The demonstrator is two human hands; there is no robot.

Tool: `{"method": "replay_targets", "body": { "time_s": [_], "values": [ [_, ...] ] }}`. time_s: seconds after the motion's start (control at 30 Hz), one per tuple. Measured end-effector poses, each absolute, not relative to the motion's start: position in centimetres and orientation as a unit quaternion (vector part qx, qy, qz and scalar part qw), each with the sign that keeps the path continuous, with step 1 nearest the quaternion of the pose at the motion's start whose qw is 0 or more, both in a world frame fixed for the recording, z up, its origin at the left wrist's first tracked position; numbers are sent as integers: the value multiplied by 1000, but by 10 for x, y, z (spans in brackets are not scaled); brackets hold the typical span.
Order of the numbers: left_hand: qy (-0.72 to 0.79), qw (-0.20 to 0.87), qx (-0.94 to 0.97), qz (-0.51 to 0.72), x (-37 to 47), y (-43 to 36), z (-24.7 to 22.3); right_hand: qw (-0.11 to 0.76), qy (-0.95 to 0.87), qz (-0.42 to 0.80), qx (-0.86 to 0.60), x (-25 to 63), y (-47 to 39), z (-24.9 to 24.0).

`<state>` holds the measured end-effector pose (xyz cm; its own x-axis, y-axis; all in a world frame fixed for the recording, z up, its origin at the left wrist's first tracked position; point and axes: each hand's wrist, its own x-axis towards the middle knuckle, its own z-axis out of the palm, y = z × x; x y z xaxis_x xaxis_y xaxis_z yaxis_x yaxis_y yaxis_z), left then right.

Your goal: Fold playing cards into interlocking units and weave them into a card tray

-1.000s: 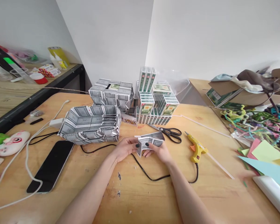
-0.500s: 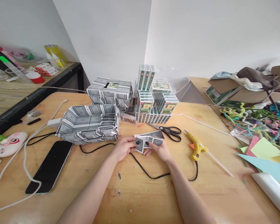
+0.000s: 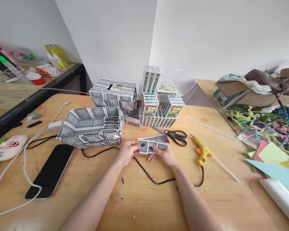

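Grey-and-white patterned playing cards [image 3: 156,146] are held low over the table between both hands. My left hand [image 3: 128,152] pinches their left end, its dark-nailed thumb on the front card. On the right end, my right hand [image 3: 167,155] presses its thumb to the card faces, with fingers curled beneath. The cards look folded or joined into a small strip; how they are joined cannot be made out. Left of the hands rests an open box made of folded cards [image 3: 91,126]. Black-handled scissors [image 3: 177,136] and a yellow glue gun [image 3: 202,150] lie to the right.
Stacked card packs [image 3: 159,106] stand at the back beside another folded-card block [image 3: 113,94]. A black phone [image 3: 50,171] and a white cable [image 3: 26,160] lie at left. A black cord [image 3: 154,182] runs below my hands. Coloured paper [image 3: 274,157] and pipe cleaners [image 3: 267,123] cover the right.
The left card has turned from slanting to nearly level, lining up more with the right one. Both hands stay in about the same place.
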<state>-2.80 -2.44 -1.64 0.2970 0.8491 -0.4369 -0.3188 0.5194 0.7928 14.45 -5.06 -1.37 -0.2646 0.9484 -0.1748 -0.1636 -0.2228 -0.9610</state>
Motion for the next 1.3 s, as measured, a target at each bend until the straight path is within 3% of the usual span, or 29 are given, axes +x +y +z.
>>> {"method": "replay_targets", "body": {
  "time_s": [0.23,0.47,0.6,0.93,1.3],
  "values": [
    [477,680,371,416,-20,-32,-15,422,-450,657,-434,144,-49,-16],
    [569,363,592,440,-15,-43,-15,417,-439,686,-403,143,-49,-20],
    [569,249,653,434,-18,-42,-13,420,-427,699,-390,140,-52,-21],
    [577,286,655,396,-23,-37,-15,421,-400,722,-376,138,-53,-22],
    [565,178,678,434,-23,-35,-21,452,-387,701,-393,132,-57,-20]
  ]
}}
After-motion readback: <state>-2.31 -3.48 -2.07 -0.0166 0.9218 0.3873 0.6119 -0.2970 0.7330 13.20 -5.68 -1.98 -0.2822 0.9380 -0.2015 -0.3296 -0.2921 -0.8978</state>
